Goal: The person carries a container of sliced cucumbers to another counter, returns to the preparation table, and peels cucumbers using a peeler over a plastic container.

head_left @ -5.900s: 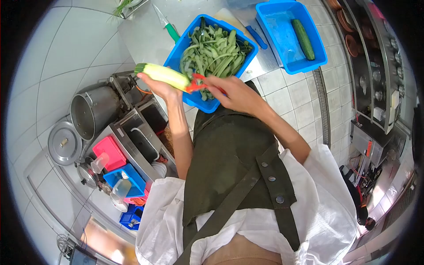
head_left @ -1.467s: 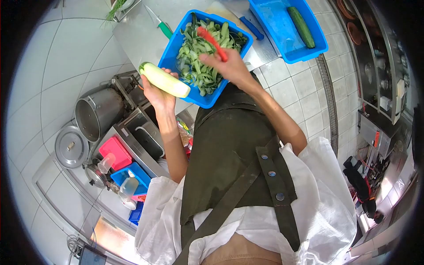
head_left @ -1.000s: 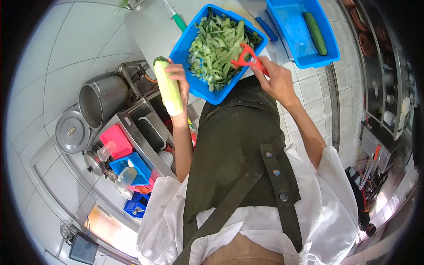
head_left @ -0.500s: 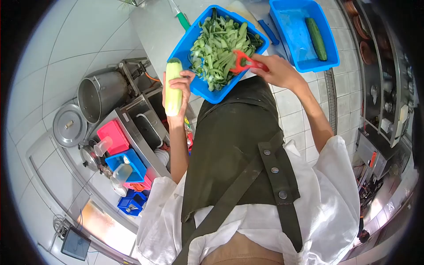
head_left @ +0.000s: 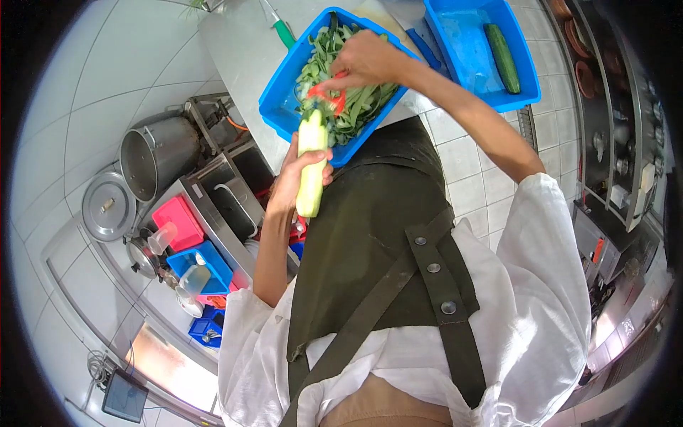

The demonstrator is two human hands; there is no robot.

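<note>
Pale and mostly peeled, a zucchini stands nearly upright in my left hand, whose fingers wrap round its middle. My right hand grips a red peeler at the zucchini's dark top end; the blade is blurred. Both are over the near left side of a blue tub. Green peel strips fill much of that tub. A second blue tub at the upper right holds one unpeeled zucchini.
The metal table bears a green-handled knife and a blue-handled knife beside a cutting board. A large pot, its lid and coloured tubs are at left. Shelves line the right.
My left hand has moved right with the zucchini, to the tub's edge. My right hand has swung left over the peels, bringing the peeler to the zucchini's top end.
</note>
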